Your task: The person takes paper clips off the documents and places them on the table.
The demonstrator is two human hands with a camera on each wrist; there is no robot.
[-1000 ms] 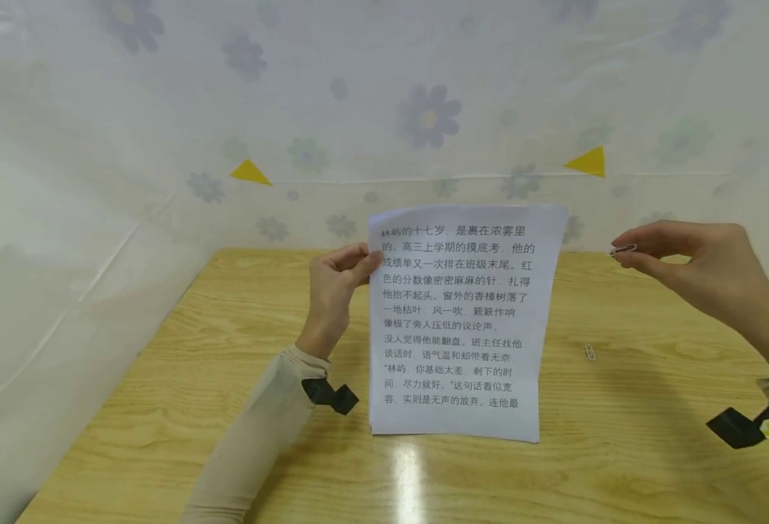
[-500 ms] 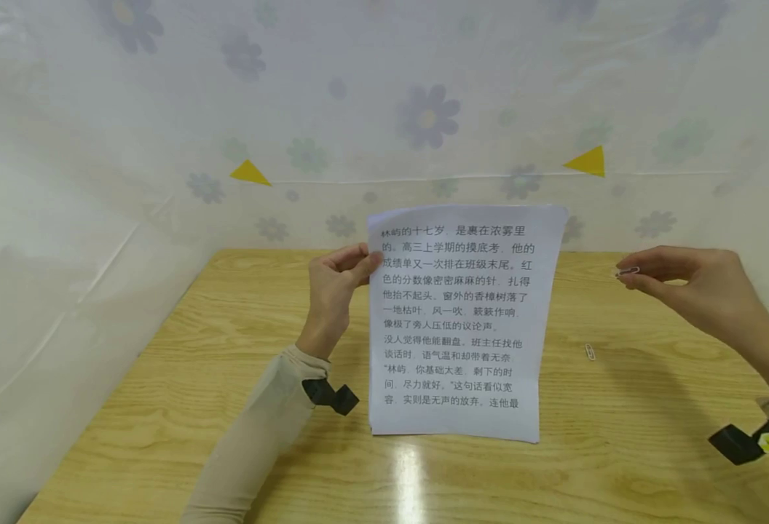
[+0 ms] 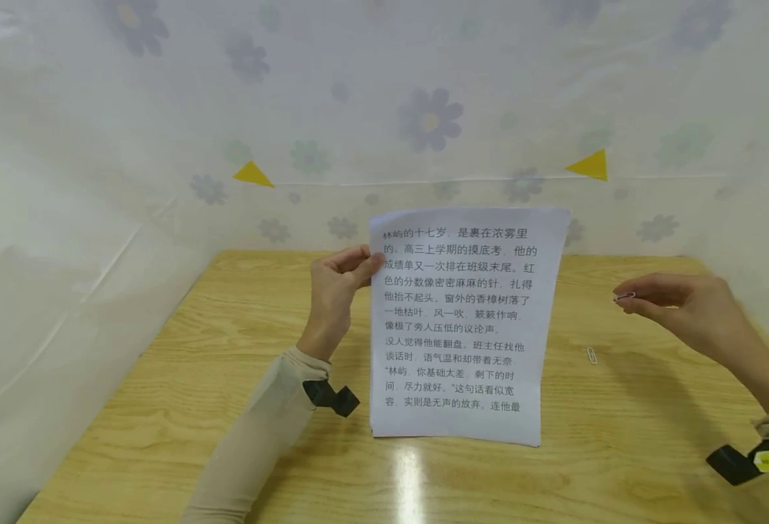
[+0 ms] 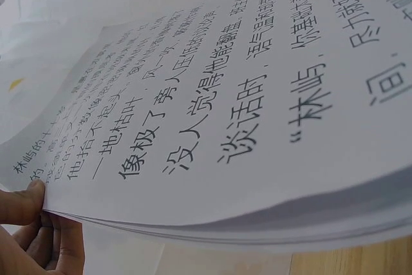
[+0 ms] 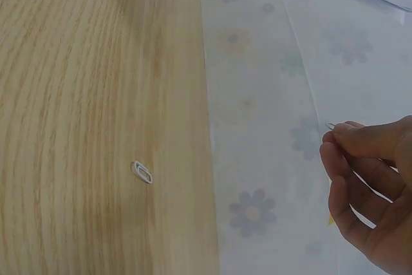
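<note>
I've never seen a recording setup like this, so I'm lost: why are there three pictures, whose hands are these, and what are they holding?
There is no machine here: a person works with two bare hands and wears three cameras. The wide picture comes from a camera on the head, looking forward and down. The other two come from cameras strapped to each wrist.

The left hand holds a stack of printed sheets upright by its left edge, thumb on the front page; the bottom edge seems to rest on the wooden table. The left wrist view shows several sheets from very close.

The right hand pinches a small paper clip between its fingertips, off to the right of the sheets. A second paper clip lies loose on the table below it. A flowered plastic sheet hangs behind.
</note>
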